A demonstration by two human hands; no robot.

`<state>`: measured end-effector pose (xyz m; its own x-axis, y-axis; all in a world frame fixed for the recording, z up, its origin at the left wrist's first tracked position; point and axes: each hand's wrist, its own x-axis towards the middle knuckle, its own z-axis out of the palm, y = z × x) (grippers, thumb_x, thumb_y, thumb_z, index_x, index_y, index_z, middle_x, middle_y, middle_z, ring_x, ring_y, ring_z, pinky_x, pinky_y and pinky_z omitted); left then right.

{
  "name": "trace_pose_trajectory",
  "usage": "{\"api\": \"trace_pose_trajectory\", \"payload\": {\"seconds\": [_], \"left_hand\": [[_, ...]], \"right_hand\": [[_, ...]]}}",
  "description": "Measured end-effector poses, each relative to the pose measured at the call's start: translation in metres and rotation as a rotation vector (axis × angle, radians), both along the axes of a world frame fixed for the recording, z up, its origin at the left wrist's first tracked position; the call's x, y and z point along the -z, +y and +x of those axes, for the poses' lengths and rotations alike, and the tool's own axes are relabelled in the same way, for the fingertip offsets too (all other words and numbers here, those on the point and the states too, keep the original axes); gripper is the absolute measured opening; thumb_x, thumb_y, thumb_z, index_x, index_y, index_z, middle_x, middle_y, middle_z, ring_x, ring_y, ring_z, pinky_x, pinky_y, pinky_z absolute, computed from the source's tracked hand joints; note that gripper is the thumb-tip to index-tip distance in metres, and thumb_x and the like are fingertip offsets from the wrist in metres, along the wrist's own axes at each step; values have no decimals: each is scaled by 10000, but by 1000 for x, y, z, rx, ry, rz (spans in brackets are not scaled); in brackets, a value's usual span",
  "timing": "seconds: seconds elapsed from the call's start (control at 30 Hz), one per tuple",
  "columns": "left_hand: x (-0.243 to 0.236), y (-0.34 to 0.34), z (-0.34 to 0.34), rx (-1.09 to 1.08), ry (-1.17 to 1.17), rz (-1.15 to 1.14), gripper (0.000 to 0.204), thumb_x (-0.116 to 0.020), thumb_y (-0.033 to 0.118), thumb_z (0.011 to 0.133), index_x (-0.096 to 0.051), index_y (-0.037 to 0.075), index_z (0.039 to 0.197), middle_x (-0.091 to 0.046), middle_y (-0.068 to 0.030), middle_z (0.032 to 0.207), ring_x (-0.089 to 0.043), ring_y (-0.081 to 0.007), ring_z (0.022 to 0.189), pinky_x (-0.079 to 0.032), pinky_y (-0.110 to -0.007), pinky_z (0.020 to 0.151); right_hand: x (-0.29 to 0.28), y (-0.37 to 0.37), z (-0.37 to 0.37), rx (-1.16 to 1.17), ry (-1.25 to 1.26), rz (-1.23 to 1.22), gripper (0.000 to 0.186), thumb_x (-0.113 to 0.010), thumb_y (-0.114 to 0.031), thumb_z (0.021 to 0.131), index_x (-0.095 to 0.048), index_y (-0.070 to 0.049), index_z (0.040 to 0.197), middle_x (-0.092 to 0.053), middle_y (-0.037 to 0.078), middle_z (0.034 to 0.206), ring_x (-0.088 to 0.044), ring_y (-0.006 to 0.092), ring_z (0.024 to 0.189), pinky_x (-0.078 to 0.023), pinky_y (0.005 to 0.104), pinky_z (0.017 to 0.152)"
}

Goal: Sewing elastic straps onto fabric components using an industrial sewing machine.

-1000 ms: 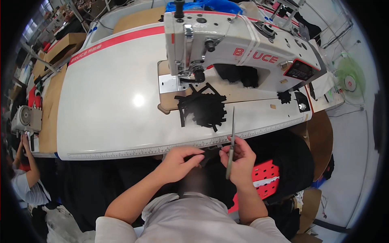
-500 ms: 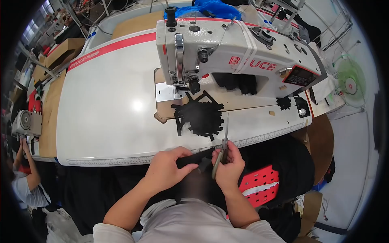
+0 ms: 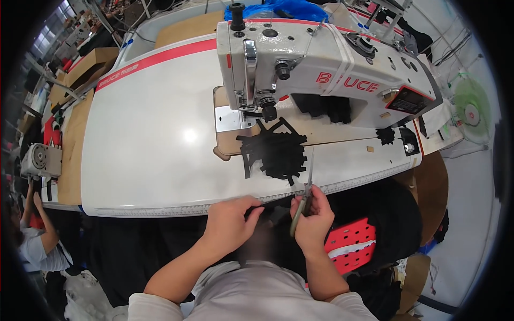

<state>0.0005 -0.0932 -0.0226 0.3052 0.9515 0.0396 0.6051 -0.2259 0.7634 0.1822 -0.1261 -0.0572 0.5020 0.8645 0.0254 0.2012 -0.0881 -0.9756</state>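
My left hand is pinching the end of a black fabric strip between thumb and forefinger, just off the table's front edge. The strip runs across toward my right hand, which is closed round a pair of scissors. The scissor blades point up and away over the table edge, close together. Whether my right fingertips also grip the strip's far end is hard to make out. Beyond the blades, a loose pile of short black strips lies on the white sewing table, in front of the needle area.
A white sewing machine stands behind the pile. A measuring tape lines the table's front edge. Black cloth hangs below, beside a red perforated piece at right. Someone works at another machine far left; a green fan is at right.
The view has shifted slightly, moving the scene right. My left thumb has closed toward the forefinger, and less of the strip shows at that hand. The scissors stay in my right hand.
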Motion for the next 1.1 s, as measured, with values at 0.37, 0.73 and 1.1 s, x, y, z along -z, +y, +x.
{"api": "trace_pose_trajectory", "payload": {"seconds": [0.37,0.73,1.1], "left_hand": [[0,0,2,-40,26,-40,127,-731,103,822,-681,36,917,-712,-125,789,-680,-274,628,-519,-309,568],[3,0,3,-67,-13,-54,108,-698,123,809,-669,76,902,-698,-127,775,-663,-338,659,-522,-389,596],[-18,37,5,-11,-210,-171,113,-697,109,838,-663,15,892,-684,-143,742,-694,-233,677,-519,-328,634]], "right_hand": [[3,-3,0,-22,55,-57,477,-730,40,825,-539,84,1259,-691,87,936,-651,114,835,-527,247,767],[-1,2,-2,-8,35,38,368,-700,100,817,-595,76,1168,-668,66,833,-632,87,722,-535,234,640],[-22,20,11,-27,-32,171,380,-722,39,819,-613,43,1183,-665,41,814,-584,68,702,-494,220,635]]}}
